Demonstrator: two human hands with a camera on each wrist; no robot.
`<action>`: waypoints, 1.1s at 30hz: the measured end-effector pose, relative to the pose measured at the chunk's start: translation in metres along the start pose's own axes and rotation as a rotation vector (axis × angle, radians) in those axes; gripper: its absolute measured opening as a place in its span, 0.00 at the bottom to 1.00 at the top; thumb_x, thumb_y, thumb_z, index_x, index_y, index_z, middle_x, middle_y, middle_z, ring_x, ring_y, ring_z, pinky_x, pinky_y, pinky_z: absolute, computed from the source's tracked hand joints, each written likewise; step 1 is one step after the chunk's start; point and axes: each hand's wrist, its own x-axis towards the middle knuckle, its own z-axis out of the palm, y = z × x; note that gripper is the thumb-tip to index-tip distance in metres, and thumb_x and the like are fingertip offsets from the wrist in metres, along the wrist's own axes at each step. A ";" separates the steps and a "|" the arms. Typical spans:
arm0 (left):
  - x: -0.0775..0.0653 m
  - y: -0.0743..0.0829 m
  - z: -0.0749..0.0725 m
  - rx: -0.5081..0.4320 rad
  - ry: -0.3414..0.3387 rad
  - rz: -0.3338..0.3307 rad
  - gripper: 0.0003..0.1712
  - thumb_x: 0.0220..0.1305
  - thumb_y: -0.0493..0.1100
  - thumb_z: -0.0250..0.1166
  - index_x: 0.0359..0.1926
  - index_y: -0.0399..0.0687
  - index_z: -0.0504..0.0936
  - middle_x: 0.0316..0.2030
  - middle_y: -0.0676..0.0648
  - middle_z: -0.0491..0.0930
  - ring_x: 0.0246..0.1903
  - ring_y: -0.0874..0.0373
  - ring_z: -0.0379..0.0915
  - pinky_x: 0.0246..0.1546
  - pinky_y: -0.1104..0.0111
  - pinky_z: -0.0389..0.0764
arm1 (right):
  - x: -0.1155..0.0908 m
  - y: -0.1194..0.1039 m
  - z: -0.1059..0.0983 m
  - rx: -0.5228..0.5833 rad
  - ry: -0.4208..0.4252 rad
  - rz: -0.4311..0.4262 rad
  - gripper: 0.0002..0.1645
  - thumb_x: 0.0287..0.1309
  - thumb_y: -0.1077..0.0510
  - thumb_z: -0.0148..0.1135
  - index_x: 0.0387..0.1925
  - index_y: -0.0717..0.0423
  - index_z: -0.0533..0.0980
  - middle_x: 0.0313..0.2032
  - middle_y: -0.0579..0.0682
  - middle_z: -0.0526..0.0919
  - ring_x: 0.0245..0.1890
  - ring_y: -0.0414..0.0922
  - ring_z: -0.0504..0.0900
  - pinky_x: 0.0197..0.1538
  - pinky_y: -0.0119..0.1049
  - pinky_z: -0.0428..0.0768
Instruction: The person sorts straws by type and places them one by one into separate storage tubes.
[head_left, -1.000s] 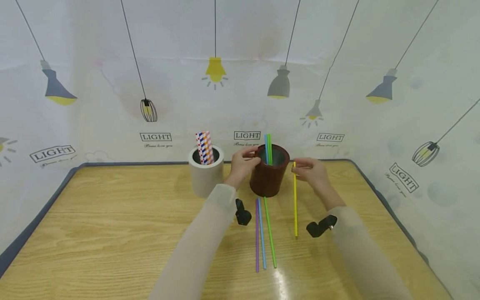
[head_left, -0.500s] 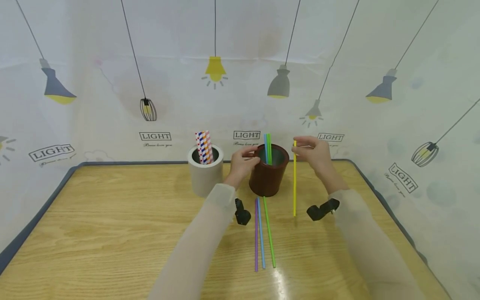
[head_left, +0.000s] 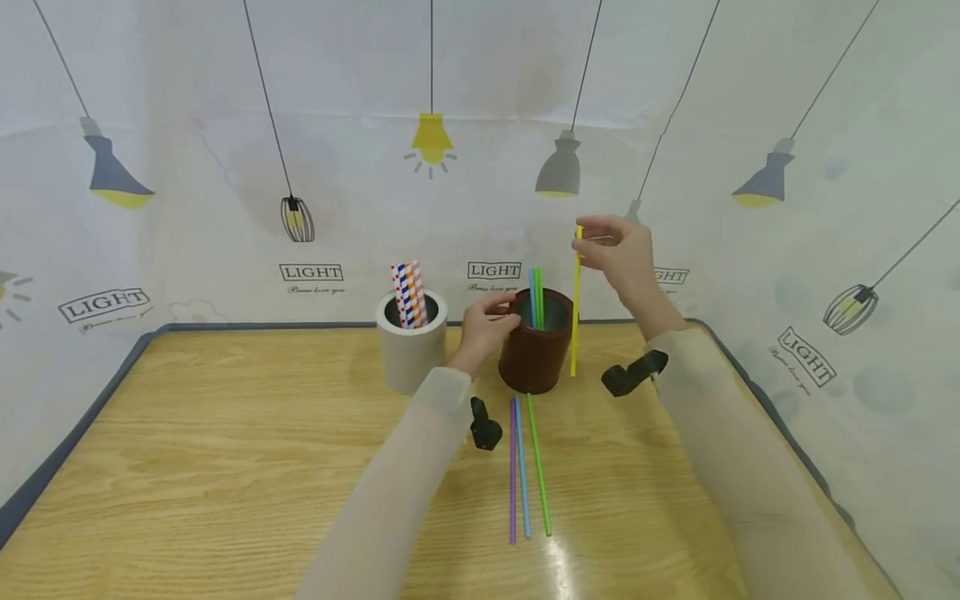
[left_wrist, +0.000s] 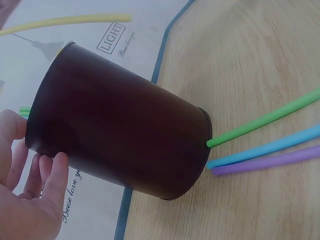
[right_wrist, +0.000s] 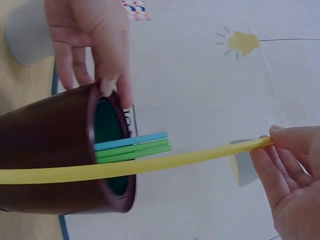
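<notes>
My right hand (head_left: 618, 254) pinches a yellow drinking straw (head_left: 576, 308) by its top end. The straw hangs almost upright at the right of a brown cup (head_left: 534, 362), its lower end below the rim and off the table. In the right wrist view the straw (right_wrist: 200, 157) crosses before the cup's mouth. My left hand (head_left: 483, 329) grips the cup at its left rim, thumb and fingers against the wall (left_wrist: 115, 120). Blue and green straws (head_left: 537, 296) stand in this cup. On the table before it lie a purple straw (head_left: 513, 475), a blue one (head_left: 523, 475) and a green one (head_left: 539, 471).
Left of the brown cup stands a white cup (head_left: 412, 362) with several patterned paper straws (head_left: 408, 296). Both cups are near the back edge of the wooden table (head_left: 247, 442), before a lamp-printed cloth backdrop (head_left: 360, 200).
My right hand has risen with the yellow straw and shifted a little left, toward the brown cup. The left hand, the cups and the straws on the table have stayed put.
</notes>
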 end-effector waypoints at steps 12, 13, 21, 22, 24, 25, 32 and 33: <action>0.001 -0.001 -0.001 0.004 0.007 0.005 0.22 0.52 0.30 0.61 0.51 0.43 0.79 0.41 0.41 0.76 0.37 0.53 0.75 0.31 0.68 0.79 | 0.022 -0.039 0.007 0.019 0.033 -0.084 0.16 0.50 0.67 0.64 0.44 0.64 0.78 0.33 0.48 0.78 0.35 0.40 0.80 0.35 0.29 0.80; 0.001 -0.001 -0.001 0.006 0.005 0.007 0.22 0.52 0.30 0.61 0.51 0.43 0.79 0.41 0.41 0.76 0.37 0.53 0.75 0.31 0.69 0.79 | 0.023 -0.042 0.007 0.025 0.042 -0.085 0.16 0.50 0.67 0.64 0.44 0.64 0.78 0.33 0.48 0.78 0.35 0.41 0.80 0.35 0.29 0.80; 0.001 -0.001 0.000 0.024 0.007 0.013 0.22 0.52 0.30 0.61 0.51 0.43 0.79 0.42 0.41 0.76 0.39 0.52 0.75 0.30 0.70 0.78 | 0.032 -0.047 0.007 0.053 0.107 -0.075 0.16 0.49 0.68 0.65 0.43 0.62 0.79 0.32 0.48 0.78 0.36 0.43 0.79 0.35 0.29 0.80; 0.001 -0.001 0.000 0.025 0.007 0.014 0.22 0.52 0.30 0.61 0.51 0.43 0.79 0.42 0.41 0.76 0.39 0.52 0.75 0.30 0.69 0.79 | 0.033 -0.045 0.007 0.062 0.114 -0.064 0.16 0.49 0.69 0.65 0.43 0.62 0.79 0.32 0.48 0.78 0.35 0.42 0.79 0.35 0.29 0.80; 0.001 -0.001 0.001 0.025 0.004 0.014 0.22 0.52 0.30 0.61 0.51 0.43 0.79 0.42 0.41 0.76 0.39 0.52 0.75 0.33 0.66 0.80 | 0.033 -0.040 0.007 0.070 0.123 -0.040 0.16 0.48 0.69 0.65 0.42 0.62 0.79 0.31 0.48 0.78 0.35 0.42 0.79 0.35 0.30 0.80; 0.001 -0.001 0.001 0.025 0.004 0.013 0.22 0.52 0.30 0.61 0.51 0.43 0.79 0.42 0.41 0.76 0.39 0.52 0.75 0.34 0.65 0.80 | 0.033 -0.036 0.007 0.070 0.125 -0.030 0.16 0.48 0.70 0.65 0.42 0.62 0.79 0.31 0.48 0.78 0.34 0.42 0.79 0.35 0.30 0.80; 0.001 -0.001 0.001 0.016 0.007 0.020 0.22 0.52 0.30 0.61 0.51 0.42 0.79 0.41 0.40 0.76 0.37 0.52 0.75 0.38 0.58 0.80 | 0.032 -0.004 0.011 0.005 0.145 0.013 0.18 0.49 0.70 0.64 0.45 0.67 0.76 0.30 0.47 0.76 0.32 0.38 0.78 0.35 0.30 0.80; 0.001 -0.001 0.001 0.016 0.008 0.021 0.22 0.52 0.30 0.61 0.51 0.42 0.79 0.41 0.40 0.77 0.37 0.53 0.75 0.38 0.58 0.80 | 0.032 0.001 0.012 0.002 0.144 0.022 0.18 0.49 0.70 0.64 0.45 0.68 0.76 0.30 0.47 0.76 0.32 0.38 0.78 0.35 0.29 0.80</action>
